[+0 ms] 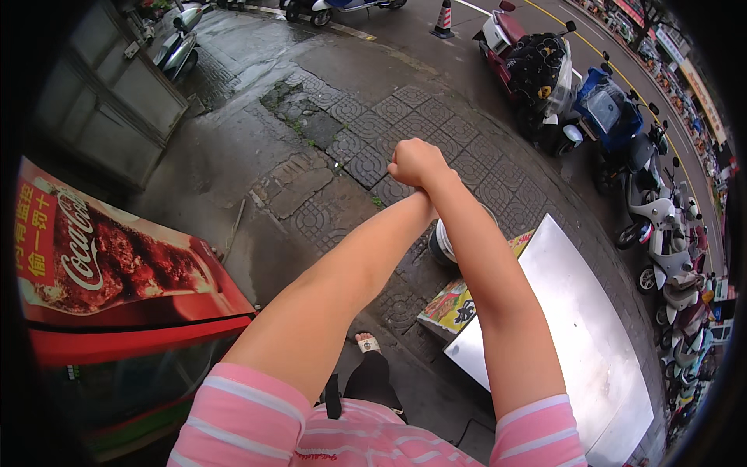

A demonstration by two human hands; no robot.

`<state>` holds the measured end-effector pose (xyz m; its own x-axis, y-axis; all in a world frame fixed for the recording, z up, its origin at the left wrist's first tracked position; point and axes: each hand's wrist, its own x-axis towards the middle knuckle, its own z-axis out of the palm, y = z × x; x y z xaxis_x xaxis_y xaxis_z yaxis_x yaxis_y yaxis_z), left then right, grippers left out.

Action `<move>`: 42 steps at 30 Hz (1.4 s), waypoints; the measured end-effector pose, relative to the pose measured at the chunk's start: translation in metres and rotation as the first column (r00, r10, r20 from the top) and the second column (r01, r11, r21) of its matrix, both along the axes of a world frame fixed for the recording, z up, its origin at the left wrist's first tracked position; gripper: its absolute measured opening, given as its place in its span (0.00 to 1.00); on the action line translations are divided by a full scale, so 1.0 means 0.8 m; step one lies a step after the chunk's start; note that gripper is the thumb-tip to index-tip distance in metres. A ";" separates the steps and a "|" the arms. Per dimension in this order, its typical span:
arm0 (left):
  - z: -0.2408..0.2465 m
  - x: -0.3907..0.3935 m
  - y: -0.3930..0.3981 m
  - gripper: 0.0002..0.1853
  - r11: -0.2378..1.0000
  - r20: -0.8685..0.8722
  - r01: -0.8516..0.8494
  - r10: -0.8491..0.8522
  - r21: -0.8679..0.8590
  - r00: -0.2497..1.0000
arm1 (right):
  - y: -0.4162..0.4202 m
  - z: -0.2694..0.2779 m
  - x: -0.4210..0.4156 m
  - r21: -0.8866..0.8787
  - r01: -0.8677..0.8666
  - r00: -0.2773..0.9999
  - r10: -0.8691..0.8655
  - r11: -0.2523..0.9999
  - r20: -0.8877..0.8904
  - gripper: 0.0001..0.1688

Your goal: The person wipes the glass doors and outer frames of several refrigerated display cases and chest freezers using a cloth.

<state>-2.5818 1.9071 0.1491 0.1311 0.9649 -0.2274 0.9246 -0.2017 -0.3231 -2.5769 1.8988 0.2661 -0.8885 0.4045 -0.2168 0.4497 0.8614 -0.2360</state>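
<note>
Both bare arms reach out in front of me and cross at the wrists. My right hand is curled into a fist, and nothing shows in it. Beneath the right wrist passes my left forearm, touching or nearly touching it. My left hand is hidden behind the right forearm, so its fingers cannot be seen. A white bucket stands on the ground beyond the crossed wrists, partly covered by my right arm. To the right, a metal-topped table lies under my right forearm, with a printed yellow panel along its side.
At left stands a red Coca-Cola drinks cooler, near grey metal doors. Wet, broken paving tiles lie ahead. Parked scooters line the road at right. A traffic cone stands by the road. My sandalled foot is below.
</note>
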 end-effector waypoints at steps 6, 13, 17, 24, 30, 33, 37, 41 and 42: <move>0.075 -0.002 -0.120 0.11 0.790 0.093 0.456 -0.533 0.409 0.841 | 0.002 0.001 0.017 -0.421 0.163 0.981 -0.192 0.892 -0.026 0.17; 0.127 -0.056 -0.245 0.14 0.683 0.153 0.180 -0.398 0.708 0.905 | -0.065 -0.087 0.067 -0.939 -0.188 0.795 -0.606 -0.287 0.026 0.10; 0.108 -0.090 -0.357 0.09 0.304 0.897 -0.845 0.175 -0.441 -0.405 | -0.194 -0.046 0.039 -0.961 -0.276 0.772 -0.590 0.024 -0.237 0.18; 0.065 -0.065 -0.650 0.12 0.079 0.970 -0.990 -0.206 -0.116 -0.130 | -0.426 -0.049 0.020 -0.456 -0.572 0.755 0.221 0.682 -0.617 0.46; 0.164 0.014 -0.935 0.16 0.069 0.964 -0.964 -0.097 0.256 0.249 | -0.669 -0.028 -0.011 -0.946 -0.315 0.863 0.394 -0.072 -0.317 0.39; 0.199 0.046 -1.050 0.19 0.036 0.930 -0.963 -0.271 0.266 0.247 | -0.786 -0.024 -0.013 -0.945 0.021 0.831 0.532 -0.327 -0.165 0.32; 0.211 0.094 -1.204 0.23 -0.252 0.844 -0.938 -0.423 0.239 0.329 | -0.962 0.006 -0.003 -0.935 -0.231 0.737 0.579 -0.270 -0.350 0.19; 0.147 0.108 -1.310 0.25 -0.244 0.683 -0.911 -0.729 -0.332 -0.053 | -1.094 0.023 0.012 -0.896 -0.432 0.732 0.539 -0.105 -0.416 0.04; 0.164 0.126 -1.320 0.23 -0.329 0.635 -0.911 -0.766 -0.249 0.103 | -1.123 0.024 0.010 -0.859 -0.511 0.714 0.539 -0.035 -0.447 0.04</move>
